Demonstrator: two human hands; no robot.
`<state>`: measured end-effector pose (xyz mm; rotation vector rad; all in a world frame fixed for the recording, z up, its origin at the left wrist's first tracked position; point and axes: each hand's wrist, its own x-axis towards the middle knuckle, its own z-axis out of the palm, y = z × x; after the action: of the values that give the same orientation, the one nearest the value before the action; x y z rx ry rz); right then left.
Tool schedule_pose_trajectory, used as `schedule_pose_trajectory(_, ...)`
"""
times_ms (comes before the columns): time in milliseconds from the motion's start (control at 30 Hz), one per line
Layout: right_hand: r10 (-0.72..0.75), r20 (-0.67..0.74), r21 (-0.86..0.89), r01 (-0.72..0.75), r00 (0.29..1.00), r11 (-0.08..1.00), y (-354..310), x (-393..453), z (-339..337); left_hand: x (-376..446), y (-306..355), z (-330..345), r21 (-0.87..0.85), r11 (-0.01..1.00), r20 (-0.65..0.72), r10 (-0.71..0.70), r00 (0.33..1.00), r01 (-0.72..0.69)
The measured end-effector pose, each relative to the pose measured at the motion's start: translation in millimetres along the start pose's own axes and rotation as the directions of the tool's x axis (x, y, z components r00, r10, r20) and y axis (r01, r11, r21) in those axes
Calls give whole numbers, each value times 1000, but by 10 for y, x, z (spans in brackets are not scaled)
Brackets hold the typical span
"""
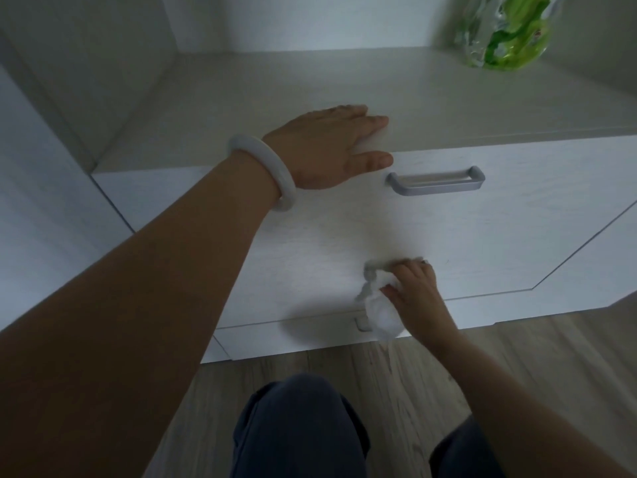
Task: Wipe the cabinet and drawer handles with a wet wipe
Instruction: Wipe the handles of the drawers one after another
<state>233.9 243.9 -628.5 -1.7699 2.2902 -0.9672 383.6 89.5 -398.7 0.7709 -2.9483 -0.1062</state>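
A white drawer unit (pixel 517 236) faces me. The top drawer's grey metal handle (pixel 436 182) is bare. My left hand (pixel 331 146), with a pale bangle on the wrist, rests flat on the unit's front top edge, just left of that handle. My right hand (pixel 413 288) grips a white wet wipe (pixel 379 305) and presses it around the middle drawer's handle (pixel 370 267), of which only the left end shows. The wipe hangs down over part of the bottom drawer's handle (pixel 361 324).
A green and clear wet wipe pack (pixel 503 32) lies at the back right of the unit's top. A white side panel (pixel 51 81) rises on the left. My knees in dark trousers (pixel 300 426) sit over the wooden floor (pixel 413 374) below.
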Motion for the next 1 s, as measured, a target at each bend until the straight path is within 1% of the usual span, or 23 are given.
schedule_pose_trajectory(33, -23, 3, -1, 23, 1000, 1000, 41, 10, -24, 2, 0, -2, -3, 1000, -3, 3, 1000, -3)
schedule_pose_trajectory(133, -10, -17, -46, 10, 1000, 999, 15, 6, 37, 11, -14, -10, -9, 1000, -7, 0, 1000, 0)
schedule_pose_trajectory(200, -29, -35, -49, 27, 999, 998, -28, -22, 77, 7, -15, -2, -8, 1000, -5, -6, 1000, 6)
schedule_pose_trajectory(300, -82, -37, 16, 83, 996, 996, 23, -11, -22, 0, -2, -2, -12, 1000, -3, -5, 1000, 5)
schedule_pose_trajectory(367, -70, -49, 47, 72, 996, 996, -5, 13, -56, 4, -5, -9, -13, 1000, -3, -4, 1000, 4)
schedule_pose_trajectory(433, -45, -35, 124, 49, 998, 991, -99, 25, -91, 4, -8, -8, -11, 1000, -4, -5, 1000, 5)
schedule_pose_trajectory(500, -82, -37, 171, 88, 996, 981, -144, 21, -144, 2, -13, -2, -12, 1000, 0, -3, 1000, 3)
schedule_pose_trajectory(567, -96, -33, 179, 101, 995, 979, -124, 35, -177, 0, -14, -4, -8, 1000, -1, 3, 1000, -3)
schedule_pose_trajectory(733, 19, -10, 200, -16, 1000, 980, -121, 50, -120, -2, -10, -11, -12, 1000, -3, -8, 1000, 8)
schedule_pose_trajectory(800, 38, 13, 189, -40, 999, 981, -128, 45, -97, -1, -13, -6, -14, 1000, -3, -2, 1000, 2)
schedule_pose_trajectory(933, 73, 58, 127, -80, 996, 989, -36, 55, -136, 7, -15, 6, -10, 1000, 3, 0, 1000, 0)
schedule_pose_trajectory(1000, 99, 25, 22, -99, 995, 995, -69, 53, -47, 10, -11, 0, -13, 1000, 3, -3, 1000, 3)
